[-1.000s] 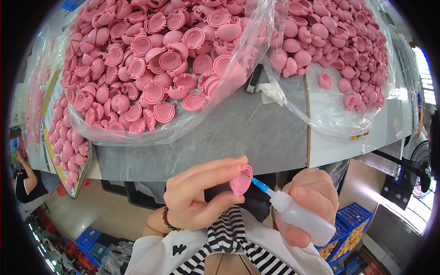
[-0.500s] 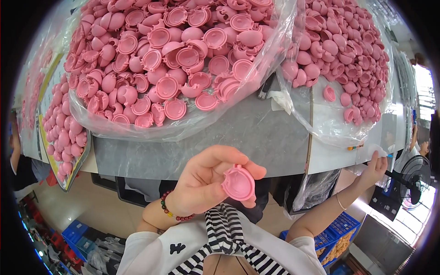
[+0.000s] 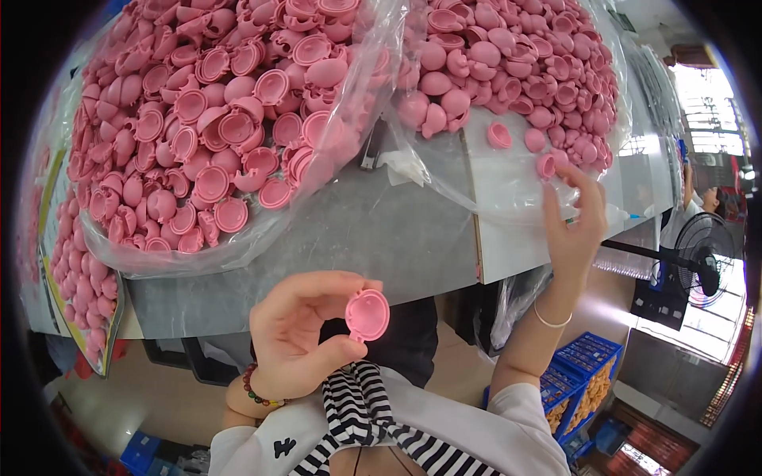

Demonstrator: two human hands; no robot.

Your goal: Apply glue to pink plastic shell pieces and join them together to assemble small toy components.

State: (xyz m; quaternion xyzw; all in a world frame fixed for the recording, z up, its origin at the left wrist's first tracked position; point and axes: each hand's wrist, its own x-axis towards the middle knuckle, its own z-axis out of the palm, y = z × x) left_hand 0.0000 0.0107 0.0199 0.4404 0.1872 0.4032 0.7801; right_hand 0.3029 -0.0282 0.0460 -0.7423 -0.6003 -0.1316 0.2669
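Note:
My left hand (image 3: 305, 329) is closed in a pinch, thumb and index finger holding a small round pink plastic half-shell (image 3: 369, 314) by its edge. Its hollow side and raised rim show above the near table edge. My right hand (image 3: 577, 210) reaches over the right part of the table, thumb and fingers apart. Its fingertips are close to a pink half-shell (image 3: 545, 166) lying at the near side of the right-hand pile (image 3: 548, 71); whether they touch it I cannot tell. Another loose pink half-shell (image 3: 498, 136) lies farther left on the plastic sheet.
A large heap of pink shells (image 3: 210, 111) rests on clear plastic sheeting (image 3: 238, 255) at the left. More pink pieces fill a tray (image 3: 111, 349) at the far left. A black fan (image 3: 702, 266) and stacked blue crates (image 3: 587, 361) stand to the right of the grey table (image 3: 357, 238).
My right hand has moved inward from the table's right edge to the right-hand pile. My left hand still holds its half-shell, now turned slightly. The view has swung to the right.

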